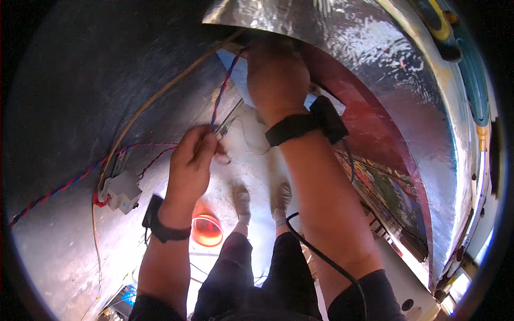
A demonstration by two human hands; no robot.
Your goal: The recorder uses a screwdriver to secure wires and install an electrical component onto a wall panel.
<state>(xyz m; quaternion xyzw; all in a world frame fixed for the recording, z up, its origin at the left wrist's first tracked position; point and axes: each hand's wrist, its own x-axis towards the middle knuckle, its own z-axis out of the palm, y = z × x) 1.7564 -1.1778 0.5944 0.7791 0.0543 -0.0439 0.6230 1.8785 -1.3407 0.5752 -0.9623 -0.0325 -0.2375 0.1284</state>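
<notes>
My left hand [194, 158] is closed in a pinch on a twisted red and blue wire [221, 88], which runs up from the fingers into the shadow. Close to those fingertips a thin grey rod-like piece [229, 116] slants upward; I cannot tell whether it is gripped too. Raised higher and to the right, my right hand [278, 77] reaches beneath the edge of a shiny metal sheet [342, 32]. Its fingers are lost in the dark there, so what they touch is hidden. Both wrists wear black bands.
On the dark wall at left sits a small grey-white electrical box [123, 191] with twisted wire around it. A brown cable [155, 88] arcs along that wall. An orange bucket [207, 231] stands on the floor near my feet. A black cable [326, 255] hangs by my right forearm.
</notes>
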